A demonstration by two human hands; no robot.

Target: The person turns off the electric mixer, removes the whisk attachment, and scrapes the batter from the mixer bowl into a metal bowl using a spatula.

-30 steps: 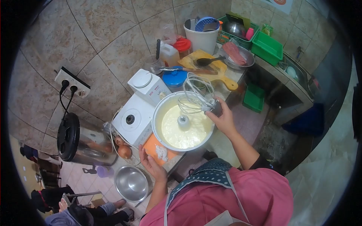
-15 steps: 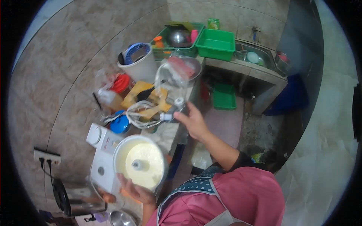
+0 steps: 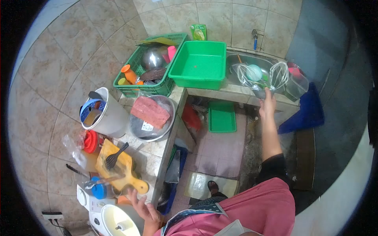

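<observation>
My right hand (image 3: 267, 105) is stretched out toward the sink (image 3: 252, 57), closed around the grey hub of a double wire whisk attachment (image 3: 260, 93). Its two wire whisks splay up and apart over the sink's front edge. Down at the lower left, my left hand (image 3: 145, 208) has its fingers spread and holds nothing. It is beside the white mixer bowl (image 3: 105, 218), which contains pale yellow batter (image 3: 128, 218) around a central post. The white stand mixer (image 3: 95, 207) is partly cut off by the frame's bottom edge.
A green tub (image 3: 197, 82) and a green crate of utensils (image 3: 173, 88) stand left of the sink. Along the counter are a basin (image 3: 172, 118) with a pink package, a white bucket (image 3: 114, 120), and a yellow cutting board (image 3: 120, 169) bearing a black spatula (image 3: 113, 158).
My right hand has carried the whisk attachment from above the counter across to the sink. The view has swung toward the sink, and the mixer sits lower in it. My left hand remains near the bowl.
</observation>
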